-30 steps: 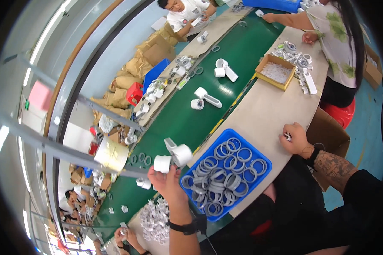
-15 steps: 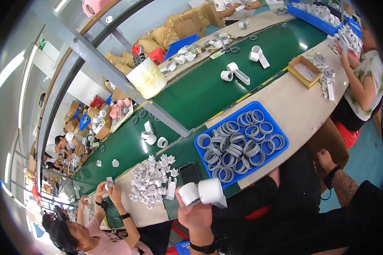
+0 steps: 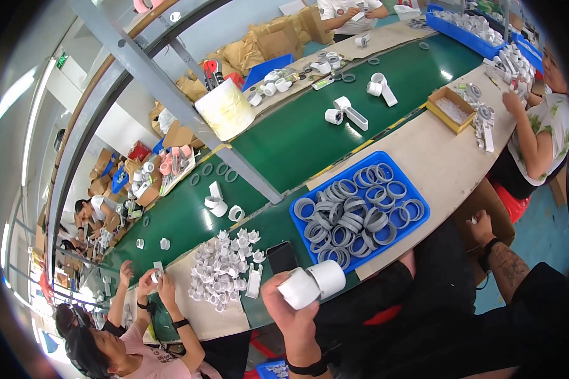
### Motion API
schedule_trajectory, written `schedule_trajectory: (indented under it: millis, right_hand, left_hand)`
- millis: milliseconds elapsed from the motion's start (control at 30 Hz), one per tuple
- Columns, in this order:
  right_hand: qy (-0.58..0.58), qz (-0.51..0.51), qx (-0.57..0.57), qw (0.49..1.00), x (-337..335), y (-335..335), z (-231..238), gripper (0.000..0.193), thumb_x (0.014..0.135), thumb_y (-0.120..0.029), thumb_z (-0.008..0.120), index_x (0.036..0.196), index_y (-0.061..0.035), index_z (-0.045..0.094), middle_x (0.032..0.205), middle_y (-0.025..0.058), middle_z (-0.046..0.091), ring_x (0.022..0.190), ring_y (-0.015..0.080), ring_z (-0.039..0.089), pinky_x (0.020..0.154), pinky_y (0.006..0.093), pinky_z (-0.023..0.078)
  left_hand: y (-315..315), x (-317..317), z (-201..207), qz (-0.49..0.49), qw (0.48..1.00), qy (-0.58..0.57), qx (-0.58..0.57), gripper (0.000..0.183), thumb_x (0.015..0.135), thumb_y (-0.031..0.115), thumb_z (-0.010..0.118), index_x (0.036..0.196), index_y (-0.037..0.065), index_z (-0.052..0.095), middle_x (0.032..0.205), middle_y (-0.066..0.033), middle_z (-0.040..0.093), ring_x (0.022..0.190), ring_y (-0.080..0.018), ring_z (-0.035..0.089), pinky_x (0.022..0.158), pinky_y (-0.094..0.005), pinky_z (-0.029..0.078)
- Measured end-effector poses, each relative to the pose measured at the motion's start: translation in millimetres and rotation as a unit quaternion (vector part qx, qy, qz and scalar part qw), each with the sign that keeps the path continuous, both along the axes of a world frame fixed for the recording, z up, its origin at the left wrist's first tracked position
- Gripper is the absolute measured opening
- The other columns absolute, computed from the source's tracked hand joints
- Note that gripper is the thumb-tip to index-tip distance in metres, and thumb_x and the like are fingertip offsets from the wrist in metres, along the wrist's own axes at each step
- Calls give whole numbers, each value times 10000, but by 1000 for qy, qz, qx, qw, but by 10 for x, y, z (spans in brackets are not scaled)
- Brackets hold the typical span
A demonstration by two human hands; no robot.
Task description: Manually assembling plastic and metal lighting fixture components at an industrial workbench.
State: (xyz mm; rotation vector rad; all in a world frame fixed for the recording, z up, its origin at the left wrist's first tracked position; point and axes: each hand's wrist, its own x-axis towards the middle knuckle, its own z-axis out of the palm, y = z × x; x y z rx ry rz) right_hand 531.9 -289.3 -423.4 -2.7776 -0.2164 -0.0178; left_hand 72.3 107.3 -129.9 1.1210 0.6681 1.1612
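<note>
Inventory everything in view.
Cylinders: two, white, lower centre
Tray: one, blue, on beige bench
Rings: many, grey, in tray
Phone: one, black, left of tray
Small parts: many, white, left of phone
Handled parts: at least three, white, on green belt
Small box: one, yellow-brown, upper right
Roll: one, whitish, at grey post
Co-workers: at least four, around the belt
Left hand: one, lower centre, gripping cylinders
Right hand: one, at right, small white piece at fingers

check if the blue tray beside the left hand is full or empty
Mostly full: grey rings lie heaped across the blue tray, with some blue showing between them.
</note>
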Motion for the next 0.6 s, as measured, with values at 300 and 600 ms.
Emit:
schedule_trajectory:
  millis: [300, 600]
  right_hand:
    - [274, 507, 223, 786, -1048, 1495, 3044, 319, 958, -223, 860, 1208, -61, 747, 969, 85, 743, 821, 252, 752, 740, 363, 617]
    - [172, 758, 284, 561, -2069, 2516, 3626, 560, 985, -439, 871, 1356, -61, 688, 1064, 145, 729, 947, 371, 738, 813, 468, 577]
  left_hand:
    - [-203, 331, 440, -245, 884, 278, 286, 626, 716, 75, 974, 1325, 95, 831, 1177, -130, 780, 1021, -283, 785, 882, -373, 623]
    - [-524, 86, 119, -200, 931, 174, 249, 1230, 638, 154, 1097, 1652, -2, 418, 1233, -151, 759, 1092, -257, 766, 1019, -412, 588]
